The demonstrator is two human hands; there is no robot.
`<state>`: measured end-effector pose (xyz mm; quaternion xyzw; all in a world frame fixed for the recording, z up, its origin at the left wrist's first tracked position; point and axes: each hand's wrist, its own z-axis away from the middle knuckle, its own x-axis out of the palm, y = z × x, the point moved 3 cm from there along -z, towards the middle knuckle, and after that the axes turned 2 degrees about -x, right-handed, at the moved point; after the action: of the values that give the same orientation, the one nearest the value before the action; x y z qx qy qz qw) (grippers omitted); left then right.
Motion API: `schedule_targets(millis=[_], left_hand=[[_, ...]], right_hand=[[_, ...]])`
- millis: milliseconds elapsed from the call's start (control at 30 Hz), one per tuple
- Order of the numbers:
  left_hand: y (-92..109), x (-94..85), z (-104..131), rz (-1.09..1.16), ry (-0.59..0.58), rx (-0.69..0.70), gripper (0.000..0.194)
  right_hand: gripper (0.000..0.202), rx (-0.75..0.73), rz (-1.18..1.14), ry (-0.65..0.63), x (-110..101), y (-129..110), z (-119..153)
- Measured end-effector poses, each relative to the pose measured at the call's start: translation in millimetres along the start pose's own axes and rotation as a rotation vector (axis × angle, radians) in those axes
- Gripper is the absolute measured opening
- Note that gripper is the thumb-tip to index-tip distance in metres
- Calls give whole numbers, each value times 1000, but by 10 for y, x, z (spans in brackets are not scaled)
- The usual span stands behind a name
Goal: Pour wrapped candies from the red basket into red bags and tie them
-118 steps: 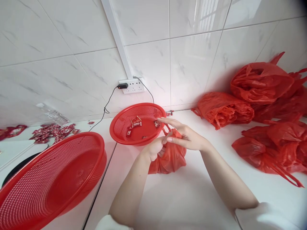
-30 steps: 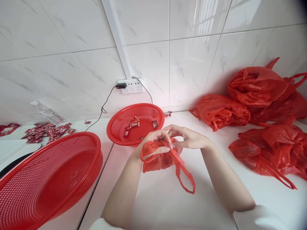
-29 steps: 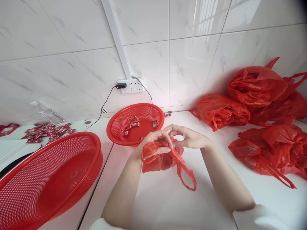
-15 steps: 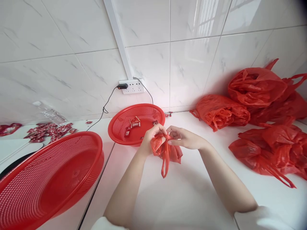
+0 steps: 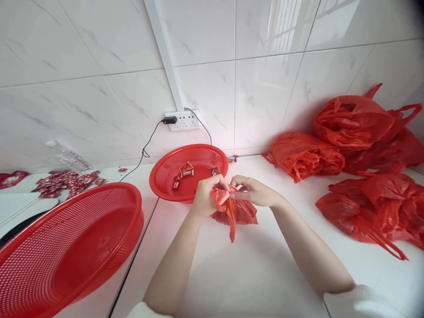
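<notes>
Both my hands are closed on a red plastic bag (image 5: 243, 213) in front of the smaller basket. My left hand (image 5: 207, 194) has a twisted loop of the bag around its fingers. With thumb and fingertips, my right hand (image 5: 253, 191) pinches the gathered neck of the same bag. One strip of the bag hangs down between the hands. The bag's lower part bulges out to the right; what is inside cannot be made out. Just behind my left hand, the smaller red basket (image 5: 159, 168) holds several small wrapped packets (image 5: 187, 171).
A larger red basket (image 5: 132, 194) stands at the left. Small red packets (image 5: 66, 182) and a clear plastic bottle (image 5: 71, 158) lie behind it. Filled red bags (image 5: 354, 121) are piled at the right. A cable runs from the power strip (image 5: 183, 120) on the tiled wall.
The bag's body has shifted slightly right and spread below my right hand. The hanging loop has narrowed to a strip. Both hands have stayed nearly in place.
</notes>
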<state>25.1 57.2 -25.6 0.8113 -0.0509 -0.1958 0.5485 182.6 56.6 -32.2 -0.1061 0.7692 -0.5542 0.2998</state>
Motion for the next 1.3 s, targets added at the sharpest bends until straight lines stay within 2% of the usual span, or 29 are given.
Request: schedule_targets(millis=[100,200,267,333,433,500,567,667,800,933,1000,1133,1300], left_hand=[[65,40,20,-172,137,124,14],[81,38,20,-245,315,252,25],[54,31,0,-217,345,283,26],[10,26,-27,-123,322,269,21],[-46,34,-56,11,283,236,16],[-73,48,-64,47,264,209,12],[-98,59,-72,78,230,168,10],[-128,61,-88,135,121,102,8],[-130,41,-98,163,-33,62,11],[-124,21,-90,148,-67,39,14],[-123,19,-85,132,-81,32,15],[-110,-13,-73,113,-42,32,15],[-42,-23,-32,-80,-88,85,21]], right_hand=[[10,-15,49,40,33,-42,6],[10,-51,59,54,62,-124,30],[14,-43,-13,13,62,-161,50],[21,-14,-137,5,32,-164,63],[22,5,-199,116,-48,-116,55],[19,-4,-168,136,-68,-76,33],[12,-9,-184,105,-65,-43,8],[3,15,-291,134,-89,-11,-11],[10,77,-554,200,-120,-12,-6],[16,178,-777,208,-121,-34,17],[19,207,-764,186,-149,-41,42],[21,148,-615,205,-300,-40,126],[24,108,-426,240,-433,-73,226]])
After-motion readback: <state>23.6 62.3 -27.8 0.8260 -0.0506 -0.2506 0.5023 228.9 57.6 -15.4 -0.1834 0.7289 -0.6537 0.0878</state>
